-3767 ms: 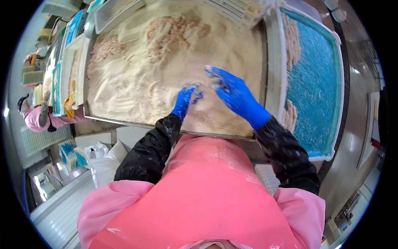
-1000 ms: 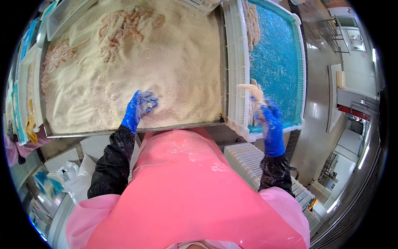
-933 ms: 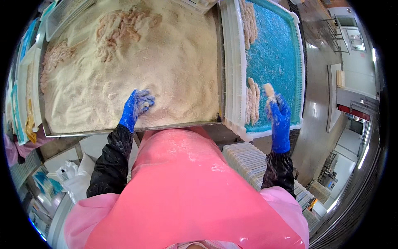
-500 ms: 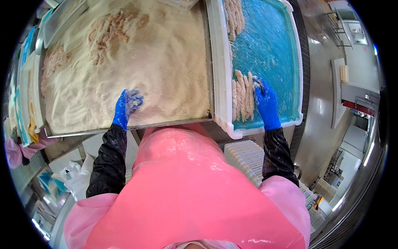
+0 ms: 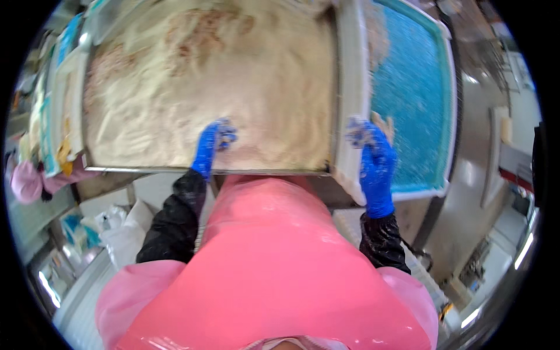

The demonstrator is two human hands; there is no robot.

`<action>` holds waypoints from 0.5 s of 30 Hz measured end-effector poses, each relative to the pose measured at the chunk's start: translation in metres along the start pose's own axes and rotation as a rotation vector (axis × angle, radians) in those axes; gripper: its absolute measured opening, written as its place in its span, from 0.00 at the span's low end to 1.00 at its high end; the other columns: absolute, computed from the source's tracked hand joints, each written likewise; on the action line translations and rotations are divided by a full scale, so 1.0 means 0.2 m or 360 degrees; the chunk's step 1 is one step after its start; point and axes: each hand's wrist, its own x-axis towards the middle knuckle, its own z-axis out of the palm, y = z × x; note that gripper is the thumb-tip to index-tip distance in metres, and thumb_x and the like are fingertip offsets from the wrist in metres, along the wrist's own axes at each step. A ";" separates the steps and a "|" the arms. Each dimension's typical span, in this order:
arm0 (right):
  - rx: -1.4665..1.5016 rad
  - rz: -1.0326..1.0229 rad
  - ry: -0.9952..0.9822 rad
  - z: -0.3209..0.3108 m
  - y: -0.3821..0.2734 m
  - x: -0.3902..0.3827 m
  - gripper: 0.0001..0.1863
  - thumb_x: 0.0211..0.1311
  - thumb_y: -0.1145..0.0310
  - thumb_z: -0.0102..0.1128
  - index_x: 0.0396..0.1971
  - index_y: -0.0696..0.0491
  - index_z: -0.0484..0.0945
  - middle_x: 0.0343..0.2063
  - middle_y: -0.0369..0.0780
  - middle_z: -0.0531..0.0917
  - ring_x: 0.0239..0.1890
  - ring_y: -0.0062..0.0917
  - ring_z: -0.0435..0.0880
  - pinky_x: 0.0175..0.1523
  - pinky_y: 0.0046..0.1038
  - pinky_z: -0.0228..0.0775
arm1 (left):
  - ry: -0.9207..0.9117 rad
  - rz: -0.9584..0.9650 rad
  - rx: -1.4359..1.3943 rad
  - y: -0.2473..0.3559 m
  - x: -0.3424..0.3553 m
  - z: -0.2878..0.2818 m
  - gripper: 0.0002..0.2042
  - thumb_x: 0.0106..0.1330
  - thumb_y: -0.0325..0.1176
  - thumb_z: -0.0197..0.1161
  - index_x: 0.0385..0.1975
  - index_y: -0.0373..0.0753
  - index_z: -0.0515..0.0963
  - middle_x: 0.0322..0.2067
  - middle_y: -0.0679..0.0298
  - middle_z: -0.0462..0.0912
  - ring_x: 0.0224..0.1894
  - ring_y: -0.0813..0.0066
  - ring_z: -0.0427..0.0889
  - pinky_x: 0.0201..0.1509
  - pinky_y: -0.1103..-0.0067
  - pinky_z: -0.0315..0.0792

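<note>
My left hand (image 5: 214,144), in a blue glove, hovers low over the front of a metal tray (image 5: 268,171) of pale breading powder (image 5: 274,111). Its fingers are loosely bent and apart, crusted with powder, and nothing shows in them. My right hand (image 5: 374,166), gloved alike, is over the near left rim of a white-edged tray with a blue lining (image 5: 417,76). Its coated fingers reach left, slightly apart, with no piece visible in them. Coated strips of meat (image 5: 383,125) lie partly hidden behind that hand. Motion blurs the fingertips.
Uncoated-looking pinkish meat (image 5: 201,32) lies in the powder at the far side. More coated strips (image 5: 377,38) line the blue tray's far left. A clear plastic basket (image 5: 111,23) sits at the far left corner. White bags (image 5: 125,230) are below, left.
My right hand has left the coated strips in the blue tray and moved left to its rim. My left hand stays over the powder. The whole view has shifted and blurred.
</note>
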 end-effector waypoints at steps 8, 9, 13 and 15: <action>-0.0824 -0.0591 -0.0021 1.26 0.34 0.37 0.17 0.58 0.76 0.52 0.48 0.54 0.78 0.45 0.48 0.80 0.50 0.41 0.78 0.56 0.32 0.68 | 0.0032 0.0355 0.0241 0.06 -0.06 -0.25 0.15 0.71 0.36 0.53 0.52 0.36 0.75 0.34 0.61 0.82 0.30 0.77 0.80 0.31 0.83 0.75; -0.0898 -0.0621 -0.0020 1.37 0.44 0.36 0.17 0.59 0.74 0.55 0.48 0.53 0.78 0.45 0.48 0.80 0.50 0.41 0.77 0.56 0.31 0.68 | 0.0069 0.0422 0.0252 0.07 -0.10 -0.28 0.16 0.71 0.36 0.53 0.53 0.36 0.74 0.34 0.61 0.82 0.31 0.78 0.80 0.32 0.83 0.74; -0.0253 -0.0533 -0.0458 1.60 0.62 0.49 0.15 0.60 0.71 0.57 0.47 0.53 0.79 0.45 0.47 0.81 0.49 0.38 0.78 0.55 0.31 0.68 | 0.0135 0.0533 0.0288 0.09 -0.10 -0.48 0.15 0.71 0.33 0.53 0.54 0.37 0.74 0.34 0.64 0.82 0.34 0.80 0.80 0.35 0.83 0.74; -0.0022 -0.0507 -0.0395 1.74 0.49 0.64 0.11 0.61 0.72 0.56 0.43 0.54 0.81 0.42 0.46 0.82 0.45 0.37 0.80 0.53 0.33 0.70 | 0.0195 0.0440 0.0221 0.06 -0.12 -0.54 0.14 0.70 0.31 0.53 0.53 0.37 0.75 0.35 0.63 0.82 0.33 0.81 0.79 0.36 0.83 0.75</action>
